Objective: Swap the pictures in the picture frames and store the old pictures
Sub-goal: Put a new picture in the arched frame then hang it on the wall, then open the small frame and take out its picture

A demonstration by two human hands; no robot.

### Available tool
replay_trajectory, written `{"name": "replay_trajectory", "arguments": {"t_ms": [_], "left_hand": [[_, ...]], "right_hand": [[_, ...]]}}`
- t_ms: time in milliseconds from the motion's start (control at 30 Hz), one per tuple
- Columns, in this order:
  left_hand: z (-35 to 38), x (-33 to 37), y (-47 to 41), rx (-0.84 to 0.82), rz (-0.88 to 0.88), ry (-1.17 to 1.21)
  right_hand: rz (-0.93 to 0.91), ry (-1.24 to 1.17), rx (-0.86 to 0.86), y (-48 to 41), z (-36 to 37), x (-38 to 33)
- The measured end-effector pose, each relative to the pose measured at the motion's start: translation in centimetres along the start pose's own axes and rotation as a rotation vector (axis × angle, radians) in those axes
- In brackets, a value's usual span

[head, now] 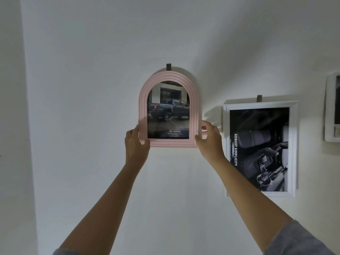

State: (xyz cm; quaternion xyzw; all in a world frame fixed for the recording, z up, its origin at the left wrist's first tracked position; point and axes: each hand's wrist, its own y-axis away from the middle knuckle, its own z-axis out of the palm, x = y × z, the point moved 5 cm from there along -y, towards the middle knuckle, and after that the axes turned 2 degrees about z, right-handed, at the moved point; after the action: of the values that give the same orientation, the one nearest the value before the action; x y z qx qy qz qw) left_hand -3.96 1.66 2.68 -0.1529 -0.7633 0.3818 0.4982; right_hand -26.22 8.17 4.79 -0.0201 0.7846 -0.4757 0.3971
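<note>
Forearms (110, 190) raised, left grip (136, 144) and right grip (209, 142) clasp the lower sides of the central pink arched picture frame (170, 76), probably light, stiff and fragile-fronted.

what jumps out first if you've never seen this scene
A pink arched frame with a pickup truck picture sits mid-wall just below a dark hook, gripped at its lower corners by the left hand and right hand. To its right, lower down, hangs a white frame holding a black-and-white car interior picture.
</note>
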Motion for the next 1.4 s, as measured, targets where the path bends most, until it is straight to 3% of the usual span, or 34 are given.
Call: {"name": "replay_trajectory", "arguments": {"t_ms": [133,333,733,900,1067,1400], "left_hand": [[-0.5,3.1,1.2,0.021,0.072,-0.034],[2.5,10.5,2.9,-0.085,0.27,-0.009],[18.3,29.0,11.2,-0.204,0.457,0.075],[27.1,34.3,14.3,-0.246,0.456,-0.003],[33.7,36.4,15.9,-0.249,0.348,-0.068],[40.8,35.9,16.7,-0.355,0.28,-0.013]], "right_hand": [[-0.002,0.035,-0.01,0.8,-2.4,-0.5],[-0.05,0.155,0.009,1.3,-9.7,-0.6],[-0.023,0.361,0.124,-1.6,-33.3,8.8],[0.014,0.416,0.149,-3.7,-42.0,15.8],[0.071,0.425,0.164,-5.9,-46.7,22.2],[0.138,0.121,0.093,-9.2,-45.7,27.6]]}}
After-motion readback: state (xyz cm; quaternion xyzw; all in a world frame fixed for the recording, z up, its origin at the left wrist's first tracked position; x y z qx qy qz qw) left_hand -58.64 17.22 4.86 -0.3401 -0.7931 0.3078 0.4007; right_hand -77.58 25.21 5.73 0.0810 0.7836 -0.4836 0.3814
